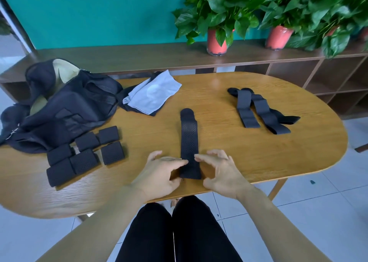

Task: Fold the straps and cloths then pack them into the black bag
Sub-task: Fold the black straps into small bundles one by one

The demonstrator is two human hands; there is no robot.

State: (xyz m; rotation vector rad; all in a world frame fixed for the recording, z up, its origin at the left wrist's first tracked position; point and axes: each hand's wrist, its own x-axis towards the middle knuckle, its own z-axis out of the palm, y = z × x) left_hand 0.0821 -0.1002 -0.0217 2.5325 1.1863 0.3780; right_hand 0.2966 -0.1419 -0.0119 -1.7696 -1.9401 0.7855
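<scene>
The black bag (75, 106) lies on the wooden table (258, 162) at about 10 o'clock. It is floppy, and its mouth is open at the far end, so some tan lining shows. What is inside it cannot be seen. Just beside the bag, at 8 o'clock, sit six folded straps (83, 160), small black squares packed close together. At 11 o'clock a light blue cloth (153, 94) lies on top of a black cloth (151, 113), and the black one touches the bag. At 2 o'clock, well apart from the rest, long loose straps (256, 110) lie crossed over each other. Behind the table, at 12 to 1 o'clock, two red pots (216, 44) with green leafy plants stand on a brown shelf (139, 56). In the middle of the table a strap with little holes (189, 138) lies flat, running from 12 o'clock down to 6 o'clock. Its near end is between the person's two hands. The left hand (159, 174) has its fingers curled, with the first finger on the strap's left edge and the thumb by its near corner. The right hand (223, 174) is curled the same way, with its first finger on the right edge and its thumb by the other near corner. Both hands pinch that near end.
</scene>
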